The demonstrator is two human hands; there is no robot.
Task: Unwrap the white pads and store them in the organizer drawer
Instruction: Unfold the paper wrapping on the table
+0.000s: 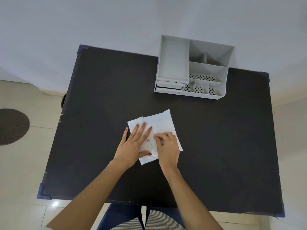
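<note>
1. My left hand (132, 143): fingers spread flat, palm down, pressing the white pads (157, 130) against the bench (99, 97).
2. My right hand (167, 146): fingers curled, tips pinching the wrapper near the middle of the pads.
3. White pads: overlapping sheets at bench centre; exact count unclear.
4. Organizer (192, 67): one, at the far right edge, well apart from the pads; two drawers (169, 86) at its lower left.
5. Bench: dark surface bare on all sides of my hands.

The left hand (132, 145) and right hand (167, 146) cover much of the white pads (159, 123); their count is unclear, and the organizer (192, 67) drawer fronts (169, 87) are barely visible
</note>
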